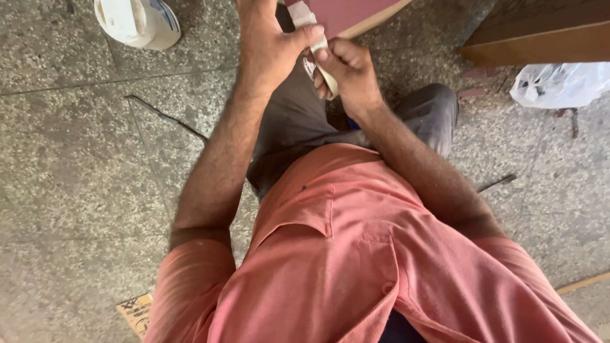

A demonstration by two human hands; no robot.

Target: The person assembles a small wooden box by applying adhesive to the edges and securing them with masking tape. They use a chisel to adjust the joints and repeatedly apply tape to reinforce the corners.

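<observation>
Tape strip (316, 44) sits pinched between both hands at the reddish board's (346, 13) edge — left hand (270, 47) clamps it from above, right hand (346, 73) grips below. Uneven pull could wrinkle or tear it — or drag it askew.

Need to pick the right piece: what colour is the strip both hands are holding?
Pale cream strip; head view.
</observation>
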